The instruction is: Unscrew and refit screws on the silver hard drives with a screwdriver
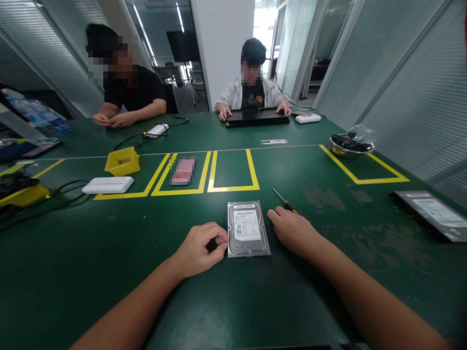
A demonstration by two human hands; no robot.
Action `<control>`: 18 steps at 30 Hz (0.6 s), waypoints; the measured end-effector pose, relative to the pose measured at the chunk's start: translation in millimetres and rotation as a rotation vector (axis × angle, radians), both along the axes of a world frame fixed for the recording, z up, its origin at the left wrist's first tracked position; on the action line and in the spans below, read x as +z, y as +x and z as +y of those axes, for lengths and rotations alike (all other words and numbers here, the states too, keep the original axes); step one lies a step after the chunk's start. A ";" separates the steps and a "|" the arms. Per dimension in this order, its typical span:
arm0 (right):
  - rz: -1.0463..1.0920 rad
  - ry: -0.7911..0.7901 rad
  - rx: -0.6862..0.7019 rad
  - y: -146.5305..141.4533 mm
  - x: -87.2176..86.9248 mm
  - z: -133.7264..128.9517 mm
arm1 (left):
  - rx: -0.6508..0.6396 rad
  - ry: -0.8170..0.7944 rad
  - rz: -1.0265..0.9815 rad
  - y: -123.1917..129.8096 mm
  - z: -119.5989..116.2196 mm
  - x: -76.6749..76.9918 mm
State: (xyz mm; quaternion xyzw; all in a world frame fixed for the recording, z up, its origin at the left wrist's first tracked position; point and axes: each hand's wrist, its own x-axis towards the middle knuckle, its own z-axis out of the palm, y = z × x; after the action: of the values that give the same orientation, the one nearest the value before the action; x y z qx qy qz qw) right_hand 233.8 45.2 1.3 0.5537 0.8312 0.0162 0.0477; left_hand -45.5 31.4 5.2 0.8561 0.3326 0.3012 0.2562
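A silver hard drive (248, 226) with a white label lies flat on the green table before me. My left hand (204, 245) is at its left edge, thumb and forefinger curled together in a pinch against that edge. To the drive's right is my right hand (290, 226), its fingers bent downward and closed, a small gap from the drive. What is under those fingers is hidden. Just beyond the right hand lies a screwdriver (280, 196) with a thin metal shaft and a yellow-and-black handle, partly hidden by the hand.
Another hard drive (434, 214) lies at the right. A metal bowl (352, 148) holds dark parts. Yellow tape (233, 188) marks areas near a yellow bin (122, 161) and a white power strip (108, 185). Across the table, a person (251, 87) holds a black panel (257, 117); another person (133, 92) sits left.
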 end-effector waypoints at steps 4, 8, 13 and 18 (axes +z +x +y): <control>-0.003 -0.010 -0.001 0.3 -0.3 0.5 | -0.026 0.010 -0.019 -2.0 -0.1 -1.4; 0.000 -0.001 0.002 0.6 -1.2 0.3 | -0.052 -0.019 0.014 -3.4 1.8 -1.9; 0.004 0.002 0.002 0.2 -0.9 -0.4 | -0.084 -0.140 0.159 -5.6 4.5 0.0; 0.005 0.006 0.001 0.2 -2.2 0.2 | -0.131 -0.224 0.223 -6.7 5.8 2.5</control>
State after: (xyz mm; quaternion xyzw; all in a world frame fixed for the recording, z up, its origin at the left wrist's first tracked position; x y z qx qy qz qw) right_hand 234.0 45.3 -0.9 0.5533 0.8317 0.0173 0.0437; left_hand -52.2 37.2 7.8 0.8703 0.3340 0.1481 0.3304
